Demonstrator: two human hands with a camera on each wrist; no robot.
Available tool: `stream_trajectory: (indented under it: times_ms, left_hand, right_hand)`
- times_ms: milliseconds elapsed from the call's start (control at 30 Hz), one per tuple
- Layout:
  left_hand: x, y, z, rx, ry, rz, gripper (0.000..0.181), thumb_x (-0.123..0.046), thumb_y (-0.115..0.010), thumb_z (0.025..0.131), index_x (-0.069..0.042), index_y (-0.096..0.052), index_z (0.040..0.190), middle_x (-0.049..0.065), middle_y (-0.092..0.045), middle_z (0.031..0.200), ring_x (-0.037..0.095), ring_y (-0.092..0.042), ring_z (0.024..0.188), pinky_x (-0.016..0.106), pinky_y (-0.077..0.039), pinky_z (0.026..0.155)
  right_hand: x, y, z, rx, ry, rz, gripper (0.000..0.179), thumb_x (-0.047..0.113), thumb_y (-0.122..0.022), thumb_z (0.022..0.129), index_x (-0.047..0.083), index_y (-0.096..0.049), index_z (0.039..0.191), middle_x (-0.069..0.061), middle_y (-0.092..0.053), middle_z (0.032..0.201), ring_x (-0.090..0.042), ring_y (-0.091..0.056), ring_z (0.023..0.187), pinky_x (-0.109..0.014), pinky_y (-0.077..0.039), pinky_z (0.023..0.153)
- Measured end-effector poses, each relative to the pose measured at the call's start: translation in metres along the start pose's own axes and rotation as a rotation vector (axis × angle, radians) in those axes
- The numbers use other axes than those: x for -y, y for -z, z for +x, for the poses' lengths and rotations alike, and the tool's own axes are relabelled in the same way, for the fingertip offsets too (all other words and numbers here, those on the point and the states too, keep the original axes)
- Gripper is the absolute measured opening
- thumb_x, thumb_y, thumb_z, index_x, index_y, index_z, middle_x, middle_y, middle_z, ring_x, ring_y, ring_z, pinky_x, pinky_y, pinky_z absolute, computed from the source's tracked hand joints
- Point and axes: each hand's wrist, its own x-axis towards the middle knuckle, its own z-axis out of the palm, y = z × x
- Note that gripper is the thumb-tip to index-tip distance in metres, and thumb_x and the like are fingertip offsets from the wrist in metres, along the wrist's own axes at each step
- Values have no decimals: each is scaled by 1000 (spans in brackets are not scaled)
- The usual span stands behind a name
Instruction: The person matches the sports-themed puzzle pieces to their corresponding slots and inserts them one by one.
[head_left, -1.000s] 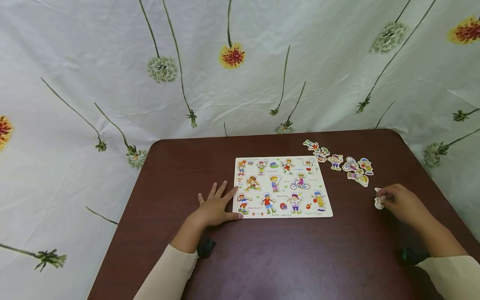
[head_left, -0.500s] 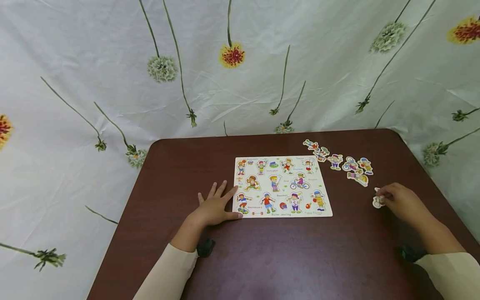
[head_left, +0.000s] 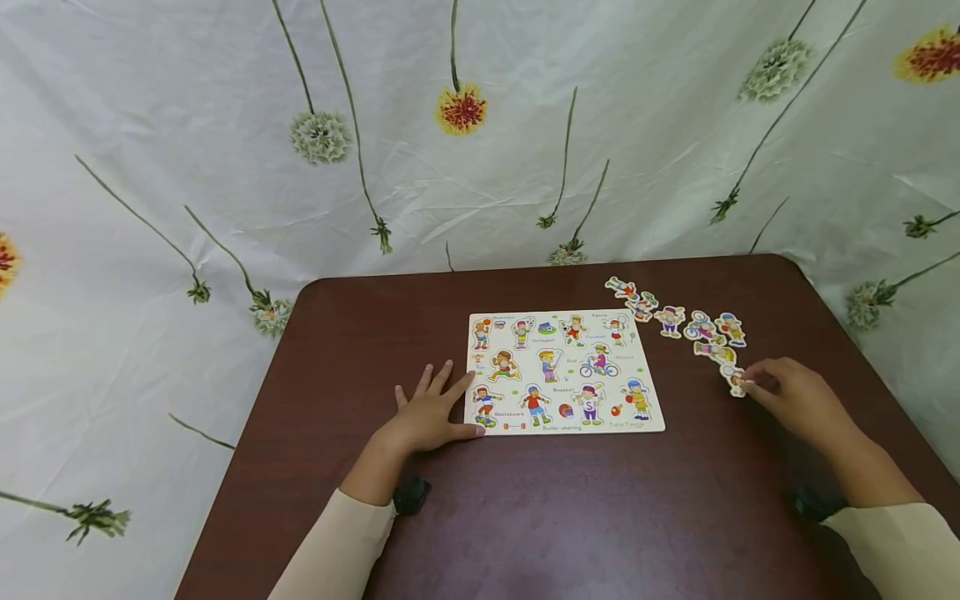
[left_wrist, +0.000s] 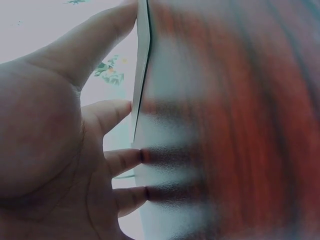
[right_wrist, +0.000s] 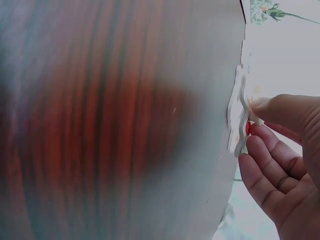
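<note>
A white puzzle board (head_left: 566,425) printed with cartoon children playing sports lies flat on the table. My left hand (head_left: 429,419) rests at its left edge, fingers spread, with thumb and forefinger touching the board. In the left wrist view the board's thin edge (left_wrist: 142,55) meets the thumb and forefinger. At the right, my right hand (head_left: 806,406) pinches a small figure-shaped puzzle piece (head_left: 732,381) at the near end of a loose group. The right wrist view shows thumb and fingertips at the wavy edge of pieces (right_wrist: 242,110); the fingers partly cover the held one.
Several loose puzzle pieces (head_left: 671,322) lie from the board's upper right corner toward the right hand, some touching or overlapping. The dark wooden table (head_left: 585,517) has rounded far corners. Behind it hangs a white flowered cloth (head_left: 510,192).
My right hand has slid its pinched puzzle piece away from me and leftward, up against the loose group. The left hand and the board have stayed in place.
</note>
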Motion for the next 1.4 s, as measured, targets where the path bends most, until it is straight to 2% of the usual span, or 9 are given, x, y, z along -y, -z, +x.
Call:
stream_trajectory:
  times_ms: [233, 567, 1033, 1400]
  left_hand:
    - [0, 0, 0, -4, 1, 0, 93, -62, -72, 85, -35, -25, 161, 10, -5, 172, 41, 3, 158, 82, 3, 112]
    - [0, -1, 2, -4, -3, 0, 93, -62, -72, 85, -34, -25, 162, 10, -5, 172, 41, 3, 158, 82, 3, 111]
    - [1, -1, 2, -7, -2, -3, 93, -60, -72, 86, -34, -25, 162, 11, -5, 172, 42, 3, 158, 82, 3, 111]
    - [0, 0, 0, -8, -4, -1, 93, -61, -72, 86, -33, -26, 162, 11, -6, 172, 42, 2, 158, 83, 2, 111]
  right_hand:
    - [13, -3, 8, -29, 26, 17, 14, 14, -74, 93, 2, -68, 93, -14, -66, 87, -22, -63, 74, -34, -47, 63]
    - [33, -7, 18, -71, 51, 54, 13, 17, -74, 93, 5, -68, 94, -7, -68, 81, -11, -56, 68, -28, -44, 58]
    - [71, -17, 47, -72, 48, 104, 16, 19, -71, 95, 4, -65, 96, -10, -69, 83, -19, -59, 72, -29, -44, 61]
    - [82, -29, 64, -113, 43, 163, 18, 20, -71, 96, 4, -65, 98, -11, -68, 83, -20, -58, 72, -28, -43, 60]
